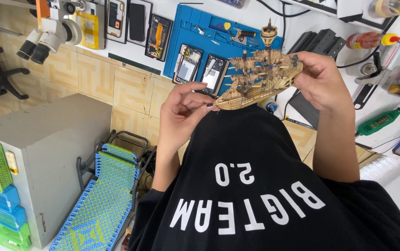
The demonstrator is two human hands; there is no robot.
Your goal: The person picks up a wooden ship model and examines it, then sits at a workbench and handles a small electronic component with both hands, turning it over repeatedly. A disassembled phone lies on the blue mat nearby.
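A small wooden model ship (260,79) with masts and rigging is held up in front of my chest, its hull tilted down to the left. My right hand (323,79) grips the ship's right end, with the fingers wrapped over the deck edge. My left hand (183,109) is curled at the ship's pointed left end, thumb and fingertips pinching the tip. My black shirt (255,186) with white lettering fills the lower frame.
Behind the ship lies a blue work mat (186,28) with opened phones (188,65). A microscope (46,37) is at the top left. A grey cabinet (42,148), stacked coloured bins (4,214) and a blue-green woven chair (102,195) stand at the left. A green rotary tool (379,122) lies at the right.
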